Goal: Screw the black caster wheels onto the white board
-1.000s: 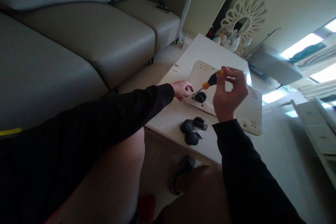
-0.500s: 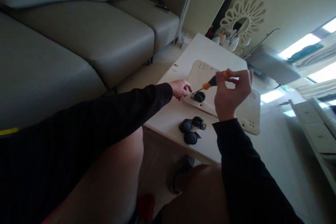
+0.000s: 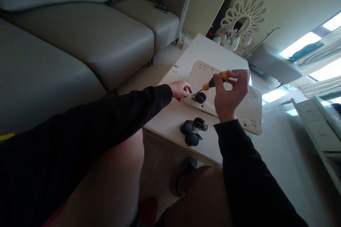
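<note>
Head view: our right hand (image 3: pixel 231 94) is closed on the yellow-and-black handle of a screwdriver (image 3: pixel 211 82), thumb and fingers pinching it near its butt end. We judge that this high hold leaves the handle free to be turned by the fingertips, with the palm out of the way. The shaft slants down and leftward from that grip, its tip at the metal plate edge of a black twin-wheel caster (image 3: pixel 200 97). So the caster lies below and to the left of our right hand, with the screwdriver bridging the gap between them.

Our left hand (image 3: pixel 179 89) is on the other side of the tip, fingers loosely bent just beside the caster; whether they pinch or press anything, we cannot tell. It seems placed there to guide or steady.

The caster sits near one corner of a white rounded board (image 3: pixel 198 78), which has groups of small holes at other corners. The board lies flat on the white worktop (image 3: pixel 166 117), and three loose casters (image 3: pixel 192 139) are bunched nearer our knees, probably for easy reach. Past the worktop we see a grey sofa (image 3: pixel 119 28) to the left and a petal-framed mirror (image 3: pixel 243 17) beyond.
</note>
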Motion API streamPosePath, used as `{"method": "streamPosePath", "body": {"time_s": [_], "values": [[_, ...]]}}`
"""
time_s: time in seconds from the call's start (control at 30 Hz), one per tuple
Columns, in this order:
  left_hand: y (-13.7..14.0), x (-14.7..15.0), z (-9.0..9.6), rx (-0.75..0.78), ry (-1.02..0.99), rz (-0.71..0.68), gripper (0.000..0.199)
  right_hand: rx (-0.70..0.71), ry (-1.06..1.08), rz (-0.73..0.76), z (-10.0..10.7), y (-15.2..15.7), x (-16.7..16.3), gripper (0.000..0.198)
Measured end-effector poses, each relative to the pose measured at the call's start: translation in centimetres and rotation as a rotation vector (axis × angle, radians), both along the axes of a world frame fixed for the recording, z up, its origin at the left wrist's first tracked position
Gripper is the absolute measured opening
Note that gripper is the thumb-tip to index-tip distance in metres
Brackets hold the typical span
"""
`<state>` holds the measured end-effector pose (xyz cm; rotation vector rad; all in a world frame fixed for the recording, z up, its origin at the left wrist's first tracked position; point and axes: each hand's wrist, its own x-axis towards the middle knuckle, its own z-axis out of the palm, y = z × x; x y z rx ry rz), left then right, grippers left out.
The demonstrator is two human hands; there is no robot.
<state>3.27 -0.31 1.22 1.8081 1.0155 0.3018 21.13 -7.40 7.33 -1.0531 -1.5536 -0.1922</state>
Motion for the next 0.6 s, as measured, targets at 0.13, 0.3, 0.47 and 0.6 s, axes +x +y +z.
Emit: {"method": "streamPosePath", "body": {"time_s": [0.13, 0.3, 0.47, 0.6], "values": [[0.2, 0.0, -0.4, 0.007, -0.022, 0.043, 0.047, -0.091, -0.047, 0.056, -0.2, -0.4, 0.0, 0.012], [-0.2, -0.4, 0.0, 0.012, -0.032, 0.082, 0.049, -0.085, 0.049, 0.021, -0.8, 0.2, -0.1, 0.028], [-0.7, -0.6, 0.4, -0.010, -0.039, 0.160, 0.048, -0.082, 0.043, 0.114, -0.9, -0.3, -0.8, 0.019], [-0.7, -0.7, 0.3, -0.081, -0.110, 0.241, 0.041, -0.069, -0.008, 0.232, -1.0, -0.2, -1.2, 0.010]]}}
